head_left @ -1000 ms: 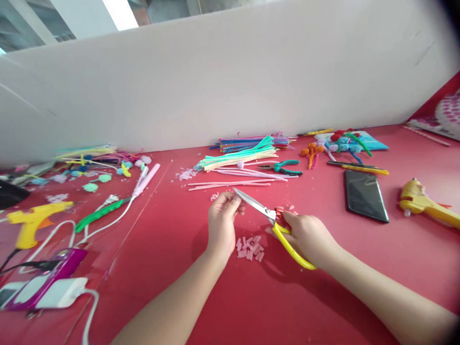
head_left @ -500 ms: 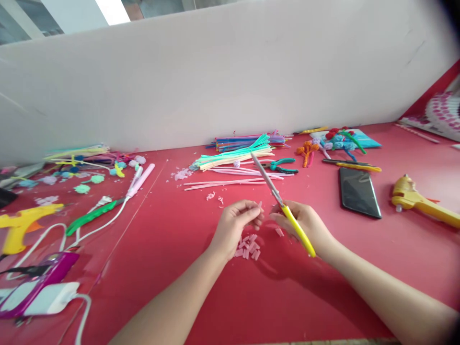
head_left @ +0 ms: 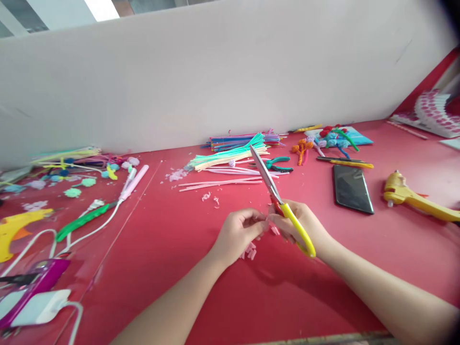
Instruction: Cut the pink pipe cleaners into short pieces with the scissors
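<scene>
My right hand is closed around scissors with yellow handles, their blades pointing up and away to the left. My left hand is pinched shut at its fingertips, which meet those of my right hand. A small pink piece, like a bit of pipe cleaner, shows between the fingertips, mostly hidden. Below my left hand lies a heap of short cut pink pieces, partly covered by the wrist. Another loose pink piece rests on the red table just under my right fingers.
Pink pipe cleaners and a mint-green bundle lie ahead, beside teal-handled pliers. To the right are a black phone and a yellow glue gun. At left, cables surround a purple power strip and another yellow glue gun.
My left hand has moved slightly right and its fingertips have come together with those of my right hand. The left wrist now covers more of the pink heap. The view has shifted slightly.
</scene>
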### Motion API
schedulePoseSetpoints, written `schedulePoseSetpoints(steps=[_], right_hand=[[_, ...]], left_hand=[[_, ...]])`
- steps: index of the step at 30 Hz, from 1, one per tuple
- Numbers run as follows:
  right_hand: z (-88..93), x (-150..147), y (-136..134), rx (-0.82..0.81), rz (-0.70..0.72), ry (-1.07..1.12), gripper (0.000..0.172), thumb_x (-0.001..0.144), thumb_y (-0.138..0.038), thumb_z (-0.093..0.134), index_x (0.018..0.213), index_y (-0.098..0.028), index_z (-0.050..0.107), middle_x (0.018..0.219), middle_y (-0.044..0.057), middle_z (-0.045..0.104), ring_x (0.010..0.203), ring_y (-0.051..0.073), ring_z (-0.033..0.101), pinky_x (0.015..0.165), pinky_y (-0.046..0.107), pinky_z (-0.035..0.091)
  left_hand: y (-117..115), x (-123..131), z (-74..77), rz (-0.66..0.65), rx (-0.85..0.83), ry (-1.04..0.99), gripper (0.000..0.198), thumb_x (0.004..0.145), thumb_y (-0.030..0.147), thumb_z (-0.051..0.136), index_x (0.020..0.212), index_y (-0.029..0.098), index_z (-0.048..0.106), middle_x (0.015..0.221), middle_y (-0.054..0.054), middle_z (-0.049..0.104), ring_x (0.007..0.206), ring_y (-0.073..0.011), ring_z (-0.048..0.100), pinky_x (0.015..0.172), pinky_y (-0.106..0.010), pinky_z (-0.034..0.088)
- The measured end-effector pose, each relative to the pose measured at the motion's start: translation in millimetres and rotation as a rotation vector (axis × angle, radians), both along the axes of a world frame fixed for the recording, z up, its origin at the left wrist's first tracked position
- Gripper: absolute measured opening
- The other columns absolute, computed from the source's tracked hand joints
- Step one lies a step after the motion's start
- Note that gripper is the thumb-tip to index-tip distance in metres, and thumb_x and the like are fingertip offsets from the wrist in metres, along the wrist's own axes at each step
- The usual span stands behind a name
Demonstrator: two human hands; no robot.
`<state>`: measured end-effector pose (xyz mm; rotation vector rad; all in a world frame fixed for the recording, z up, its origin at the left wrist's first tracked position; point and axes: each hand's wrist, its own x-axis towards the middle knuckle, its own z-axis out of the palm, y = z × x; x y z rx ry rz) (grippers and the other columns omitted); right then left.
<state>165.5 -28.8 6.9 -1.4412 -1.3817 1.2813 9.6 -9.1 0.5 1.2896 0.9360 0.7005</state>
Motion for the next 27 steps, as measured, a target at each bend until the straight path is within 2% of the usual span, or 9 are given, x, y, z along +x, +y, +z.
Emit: schedulePoseSetpoints(steps=[3,5,9,12,14,19,27], right_hand=[[-0.9,0,0,0.003,0.012,-0.064,0.014,0.069,-0.029,0.045,0.061,-0.018,0.044,0.04,-0.008,0.037,0.034,0.005,0.034,0.035,0.017,0.026],[-1.9,2,2,0.052,0.017,-0.161,0.018,0.07,-0.034,0.045,0.063,-0.018,0.045,0.041,-0.008,0.038,0.036,0.006,0.035,0.038,0.018,0.026],[-4.4,6,5,0.184,0.015,-0.538,0.027,0.068,-0.044,0.047,0.061,-0.018,0.046,0.047,-0.004,0.044,0.043,0.007,0.039,0.042,0.019,0.024],[-6.9,7,5,0.241,0.038,-0.828,0.031,0.068,-0.05,0.046,0.063,-0.02,0.046,0.05,-0.002,0.049,0.045,0.009,0.043,0.044,0.02,0.023],[-8.9,6,4,0.277,0.058,-0.936,0.031,0.069,-0.053,0.043,0.068,-0.021,0.045,0.054,-0.001,0.053,0.046,0.011,0.046,0.044,0.021,0.023],[-12.9,4,2,0.314,0.087,-1.058,0.035,0.072,-0.056,0.038,0.068,-0.021,0.043,0.054,0.0,0.053,0.046,0.012,0.048,0.044,0.022,0.021],[-16.4,10,4,0.406,0.099,-1.135,0.035,0.074,-0.054,0.035,0.07,-0.021,0.042,0.052,-0.001,0.052,0.043,0.012,0.044,0.044,0.023,0.018]], left_hand=[[-1,-1,-1.8,0.009,-0.002,0.037,0.02,0.067,0.035,0.057,0.072,0.015,0.056,0.054,0.003,0.046,0.036,-0.0049,0.039,0.037,-0.02,0.035],[1,-1,-0.5,0.041,0.016,0.022,0.02,0.068,0.035,0.057,0.069,0.015,0.056,0.053,0.003,0.047,0.039,-0.0059,0.041,0.04,-0.021,0.037],[8,-3,2.3,0.261,0.102,-0.122,0.012,0.068,0.027,0.058,0.068,0.015,0.056,0.058,0.001,0.054,0.052,-0.0079,0.049,0.052,-0.02,0.04],[15,-7,0.6,0.415,0.089,-0.267,0.009,0.067,0.023,0.059,0.07,0.016,0.056,0.061,0.001,0.055,0.055,-0.0073,0.049,0.053,-0.019,0.039],[18,-9,-1.1,0.476,0.075,-0.351,0.008,0.067,0.021,0.059,0.072,0.016,0.056,0.062,0.001,0.054,0.056,-0.0069,0.049,0.053,-0.018,0.038],[21,-12,-1.4,0.546,0.096,-0.427,0.009,0.068,0.021,0.057,0.074,0.014,0.058,0.064,0.0,0.055,0.057,-0.0068,0.049,0.055,-0.019,0.039],[20,-13,-1.7,0.547,0.159,-0.406,0.008,0.071,0.022,0.055,0.073,0.014,0.057,0.064,0.0,0.055,0.057,-0.0069,0.049,0.057,-0.02,0.039]])
